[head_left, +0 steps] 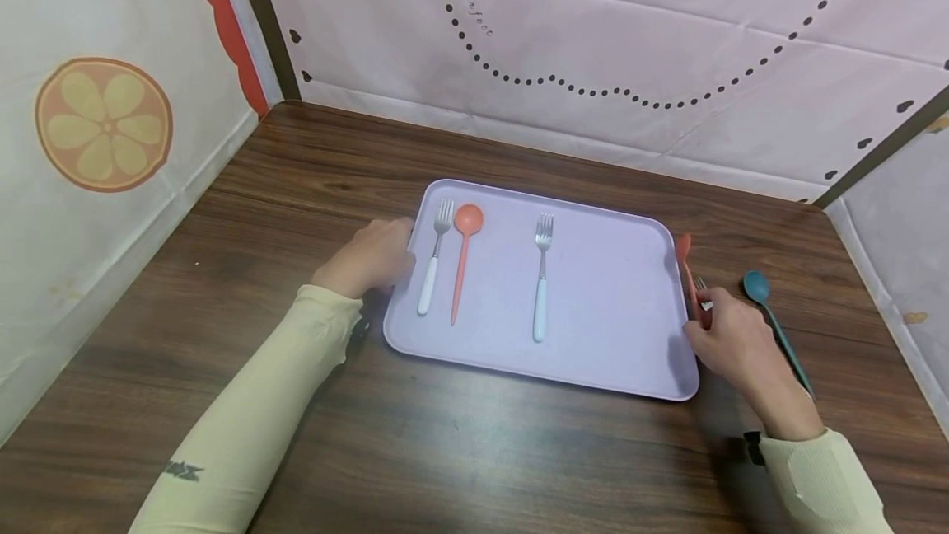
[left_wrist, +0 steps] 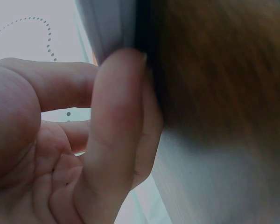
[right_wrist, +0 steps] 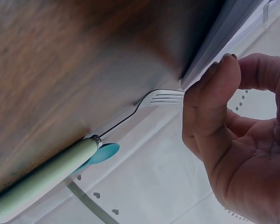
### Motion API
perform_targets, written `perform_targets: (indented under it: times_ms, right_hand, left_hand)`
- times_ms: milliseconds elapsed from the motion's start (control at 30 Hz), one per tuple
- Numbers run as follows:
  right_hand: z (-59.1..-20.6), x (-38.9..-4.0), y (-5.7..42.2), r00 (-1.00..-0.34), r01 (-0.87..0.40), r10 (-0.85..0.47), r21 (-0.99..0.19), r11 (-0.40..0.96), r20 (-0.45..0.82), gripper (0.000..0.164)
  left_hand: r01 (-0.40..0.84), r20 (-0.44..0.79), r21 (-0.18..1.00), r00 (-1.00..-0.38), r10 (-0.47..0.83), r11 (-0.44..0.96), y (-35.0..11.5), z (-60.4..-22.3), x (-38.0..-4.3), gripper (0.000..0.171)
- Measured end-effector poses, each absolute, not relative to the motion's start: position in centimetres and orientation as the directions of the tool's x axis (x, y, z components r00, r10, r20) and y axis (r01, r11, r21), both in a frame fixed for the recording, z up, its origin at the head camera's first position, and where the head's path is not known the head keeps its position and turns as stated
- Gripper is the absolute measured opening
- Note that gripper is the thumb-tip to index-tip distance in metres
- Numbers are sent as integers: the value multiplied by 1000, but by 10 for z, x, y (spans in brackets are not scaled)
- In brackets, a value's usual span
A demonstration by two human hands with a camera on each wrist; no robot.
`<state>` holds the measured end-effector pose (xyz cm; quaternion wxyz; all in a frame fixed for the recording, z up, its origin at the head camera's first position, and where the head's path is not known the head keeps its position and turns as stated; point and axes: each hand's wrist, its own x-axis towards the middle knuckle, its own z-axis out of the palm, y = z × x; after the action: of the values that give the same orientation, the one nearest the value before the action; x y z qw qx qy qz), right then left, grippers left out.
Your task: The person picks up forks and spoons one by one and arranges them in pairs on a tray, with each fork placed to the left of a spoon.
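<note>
A lilac rectangular tray (head_left: pixel 608 303) lies on the table. My left hand (head_left: pixel 374 254) pinches its left rim, the fingertips meeting the tray edge (left_wrist: pixel 114 28) in the left wrist view. My right hand (head_left: pixel 732 340) pinches the right rim, thumb and fingers bent at the tray's corner side (right_wrist: pixel 219 49). On the tray lie a white-handled fork (head_left: pixel 427 287), an orange spoon (head_left: pixel 469 221) and a fork with a pale blue handle (head_left: pixel 540 311). Beside the right hand are another orange spoon (head_left: pixel 684 250) and a fork with a pale green handle (right_wrist: pixel 46 179), both partly hidden in the head view.
A teal spoon (head_left: pixel 756 287) lies on the brown wood table (head_left: pixel 460 452), right of the right hand. Pale printed cloth walls (head_left: pixel 667 39) stand along the table's back and both sides.
</note>
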<state>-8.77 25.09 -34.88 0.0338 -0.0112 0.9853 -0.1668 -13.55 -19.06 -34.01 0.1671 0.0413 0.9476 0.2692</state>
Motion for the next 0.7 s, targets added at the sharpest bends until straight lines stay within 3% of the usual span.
perform_targets:
  times_ms: [700]
  right_hand:
    - [-353, -83, 238, -993, -107, -114, -344, 933, 0, 47]
  left_hand:
    - [-7, -288, 530, -942, 173, 848, -191, -341, -136, 47]
